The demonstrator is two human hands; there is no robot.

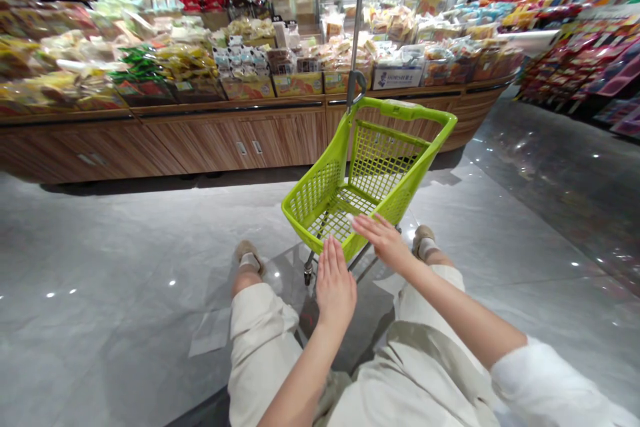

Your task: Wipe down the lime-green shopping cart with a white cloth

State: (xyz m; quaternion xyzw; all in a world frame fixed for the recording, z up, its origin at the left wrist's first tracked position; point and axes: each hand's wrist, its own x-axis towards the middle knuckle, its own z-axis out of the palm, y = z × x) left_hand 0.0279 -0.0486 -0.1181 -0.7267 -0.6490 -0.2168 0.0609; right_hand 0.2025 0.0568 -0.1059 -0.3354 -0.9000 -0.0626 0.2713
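Note:
A lime-green plastic shopping cart [320, 188] with mesh sides stands between my feet; no goods show in its basket. My left hand [337, 285] is at the cart's near edge, its fingers straight, side by side and pointing away from me. To its right, my right hand [384, 240] reaches in from the side over the rim, fingers stretched out toward the left. Neither hand grips anything. Whether either one touches the rim, I cannot tell. A small whitish spot shows at the right fingertips, too blurred to name.
Behind the cart runs a wooden display counter [210, 143] piled with packaged foods [240, 67]. A thin upright pole [358, 20] rises by the cart. At right stand shelves of colourful packets [565, 60]. My legs flank the cart on a shiny grey floor [125, 247].

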